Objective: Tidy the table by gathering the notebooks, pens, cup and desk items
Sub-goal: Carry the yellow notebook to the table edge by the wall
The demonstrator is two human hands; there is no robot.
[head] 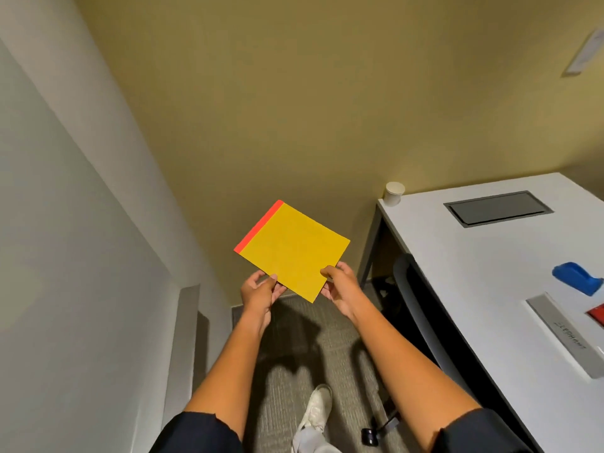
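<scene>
A yellow notebook [292, 249] with a red spine strip is held up in the air over the carpet, left of the white table [474, 273]. My left hand [260, 292] pinches its near left corner and my right hand [340, 286] grips its near right edge. A white paper cup [394, 192] stands upright on the table's far left corner. A blue tape dispenser [577, 277] lies at the table's right side, with a red item [596, 313] just below it, cut off by the frame edge.
A grey cable hatch [496, 207] is set into the tabletop, and a grey nameplate strip [565, 335] lies nearer me. A dark office chair [415, 289] is tucked under the table's left edge. White wall and a grey ledge [183, 348] stand at left. My shoe [315, 408] is on the carpet.
</scene>
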